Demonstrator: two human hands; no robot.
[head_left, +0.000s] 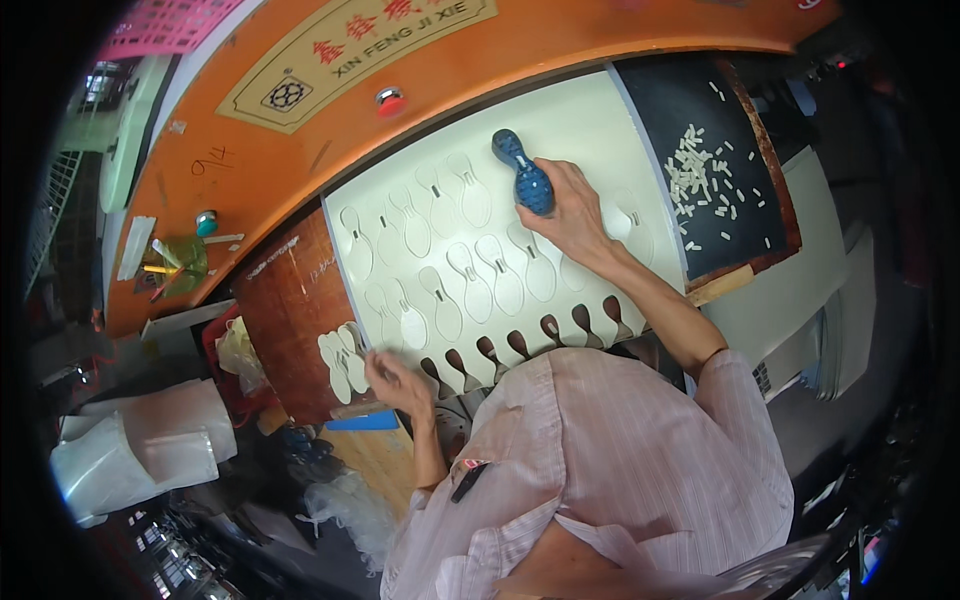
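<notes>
My right hand (572,205) grips the lower end of a blue sole-shaped cutting die (522,170), which rests on a cream sheet (410,165). Rows of sole-shaped cut outlines (478,190) mark the sheet, several with a small dark slot. Along its near edge, sole-shaped gaps (517,345) show dark. At the left, my left hand (400,385) is beside small piles of cut cream sole pieces (343,360) on a reddish-brown board (290,320). Its fingers look apart and slightly curled; I see nothing held in them.
An orange machine beam (440,75) with a red button (390,101) spans the far side. Right of the sheet, a black board (690,120) carries small white scraps (700,175). A teal button (206,222) and a greenish pen holder (180,262) sit at the left.
</notes>
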